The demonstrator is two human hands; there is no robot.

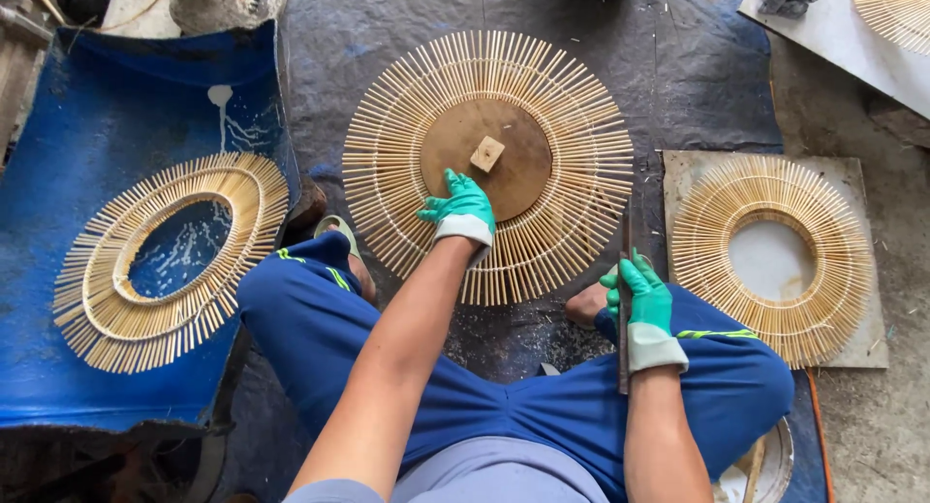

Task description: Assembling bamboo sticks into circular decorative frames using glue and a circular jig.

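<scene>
A round sunburst frame of thin bamboo sticks [572,106] lies on the dark tarp before me. A brown disc [518,179] with a small wooden block [486,153] covers its middle. My left hand [459,208], in a green glove, presses flat on the disc's near edge. My right hand [639,300], also gloved green, rests on my right knee and grips a long dark blade-like tool [625,242] that stands nearly upright.
A finished stick ring [160,261] lies on a blue curved sheet [87,135] at left. Another ring [770,256] rests on a grey board [867,179] at right. A third ring [896,9] sits on a white board at top right. My knees flank the work.
</scene>
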